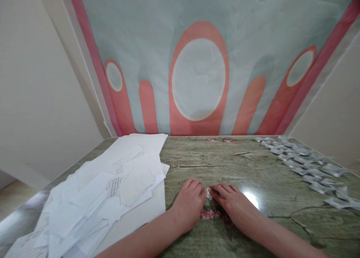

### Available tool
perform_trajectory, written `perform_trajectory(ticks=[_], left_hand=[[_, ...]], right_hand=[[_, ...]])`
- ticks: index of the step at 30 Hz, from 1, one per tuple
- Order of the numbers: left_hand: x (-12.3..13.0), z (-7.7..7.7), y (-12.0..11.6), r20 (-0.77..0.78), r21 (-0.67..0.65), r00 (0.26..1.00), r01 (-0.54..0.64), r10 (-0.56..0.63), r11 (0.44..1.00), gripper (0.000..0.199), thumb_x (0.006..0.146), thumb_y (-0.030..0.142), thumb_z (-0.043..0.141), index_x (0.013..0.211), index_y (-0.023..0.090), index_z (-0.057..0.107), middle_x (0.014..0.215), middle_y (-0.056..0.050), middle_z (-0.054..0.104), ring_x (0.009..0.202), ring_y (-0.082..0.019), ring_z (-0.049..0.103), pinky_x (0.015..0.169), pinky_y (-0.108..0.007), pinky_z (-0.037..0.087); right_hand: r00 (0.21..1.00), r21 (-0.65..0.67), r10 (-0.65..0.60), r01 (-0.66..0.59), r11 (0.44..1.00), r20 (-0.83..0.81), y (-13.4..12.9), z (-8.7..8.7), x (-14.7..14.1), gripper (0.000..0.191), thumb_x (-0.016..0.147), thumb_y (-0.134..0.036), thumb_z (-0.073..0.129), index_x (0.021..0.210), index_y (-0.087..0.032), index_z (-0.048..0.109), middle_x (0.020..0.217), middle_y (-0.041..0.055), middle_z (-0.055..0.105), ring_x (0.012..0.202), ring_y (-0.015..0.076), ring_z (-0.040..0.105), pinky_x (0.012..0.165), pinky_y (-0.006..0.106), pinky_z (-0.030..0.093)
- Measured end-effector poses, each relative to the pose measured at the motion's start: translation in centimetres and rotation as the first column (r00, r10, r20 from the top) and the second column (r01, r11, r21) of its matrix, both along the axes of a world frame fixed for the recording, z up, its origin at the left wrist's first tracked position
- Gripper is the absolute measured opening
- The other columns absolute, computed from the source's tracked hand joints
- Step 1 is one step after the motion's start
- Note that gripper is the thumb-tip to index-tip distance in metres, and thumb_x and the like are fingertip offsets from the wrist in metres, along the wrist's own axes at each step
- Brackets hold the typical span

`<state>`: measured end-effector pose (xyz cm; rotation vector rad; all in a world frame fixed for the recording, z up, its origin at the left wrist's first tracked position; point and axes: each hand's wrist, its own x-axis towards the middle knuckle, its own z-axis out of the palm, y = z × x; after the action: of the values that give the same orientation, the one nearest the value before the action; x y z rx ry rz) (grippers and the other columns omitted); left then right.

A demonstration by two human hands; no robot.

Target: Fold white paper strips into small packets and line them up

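Between my two hands, low in the middle of the view, is a small white piece of paper (209,194), mostly covered by the fingers. My left hand (190,201) is closed, its thumb and fingertips at the left side of the paper. From the other side my right hand (232,202) pinches the paper with bent fingers. Both hands rest at the wood-patterned tabletop (213,160). How the paper is folded cannot be made out.
Left of my hands lies a loose pile of white paper sheets and scraps (92,209), some with printed text. Rows of small folded paper shapes (303,162) run along the table's right side. Behind the table hangs a grey-green cloth (242,25) with coral shapes.
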<state>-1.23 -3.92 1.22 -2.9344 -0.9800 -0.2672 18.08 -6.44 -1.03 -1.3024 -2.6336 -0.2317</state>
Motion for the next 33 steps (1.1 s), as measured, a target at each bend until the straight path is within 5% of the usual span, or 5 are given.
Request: perform_trajectory(ticks=[7,14,19,25,33], left_hand=[[0.3,0.0,0.1,0.007,0.043,1.0,-0.029,0.028,0.999,0.025,0.087,0.018,0.044,0.106,0.014,0.06,0.112,-0.011,0.055,0.12,-0.026,0.036,0.102,-0.042,0.026],[0.1,-0.2,0.5,0.089,-0.008,0.996,0.005,-0.004,1.0,0.018,0.081,0.015,0.051,0.096,0.016,0.062,0.102,-0.007,0.058,0.111,-0.022,0.043,0.097,-0.038,0.032],[-0.1,-0.9,0.8,0.23,-0.101,0.972,-0.015,0.038,0.995,0.018,0.083,0.015,0.05,0.093,0.019,0.064,0.096,-0.005,0.059,0.096,-0.019,0.05,0.086,-0.034,0.039],[-0.2,-1.1,1.4,0.331,-0.269,0.939,-0.004,0.096,0.963,0.016,0.082,0.019,0.055,0.093,0.021,0.066,0.096,-0.003,0.06,0.094,-0.018,0.051,0.085,-0.031,0.039],[-0.4,-0.9,2.0,0.369,-0.401,0.921,0.035,0.126,0.915,0.017,0.08,0.023,0.059,0.095,0.025,0.068,0.098,-0.001,0.062,0.096,-0.017,0.053,0.089,-0.032,0.037]], right_hand=[[0.999,-0.01,-0.047,0.047,0.999,0.001,0.1,0.0,-0.4,0.035,0.079,-0.007,0.051,0.112,-0.019,0.057,0.106,0.0073,0.061,0.093,0.0219,0.055,0.077,0.034,0.043],[1.0,0.064,0.006,-0.007,0.998,0.021,0.5,-0.6,-0.3,0.031,0.078,-0.008,0.056,0.107,-0.018,0.059,0.105,0.008,0.061,0.094,0.0232,0.055,0.075,0.035,0.044],[0.994,0.077,0.036,-0.028,0.997,-0.106,0.7,-1.0,0.4,0.029,0.082,-0.009,0.053,0.109,-0.019,0.058,0.103,0.006,0.062,0.092,0.0196,0.056,0.078,0.033,0.044],[0.959,0.004,0.037,-0.038,0.999,-0.281,0.9,-1.5,0.6,0.021,0.086,-0.014,0.05,0.1,-0.022,0.063,0.095,0.0051,0.064,0.087,0.0181,0.057,0.076,0.033,0.045],[0.787,-0.271,-0.121,-0.06,0.961,-0.606,1.1,-0.9,0.1,0.018,0.087,-0.021,0.049,0.089,-0.022,0.066,0.089,0.0042,0.062,0.086,0.017,0.058,0.077,0.03,0.046]])
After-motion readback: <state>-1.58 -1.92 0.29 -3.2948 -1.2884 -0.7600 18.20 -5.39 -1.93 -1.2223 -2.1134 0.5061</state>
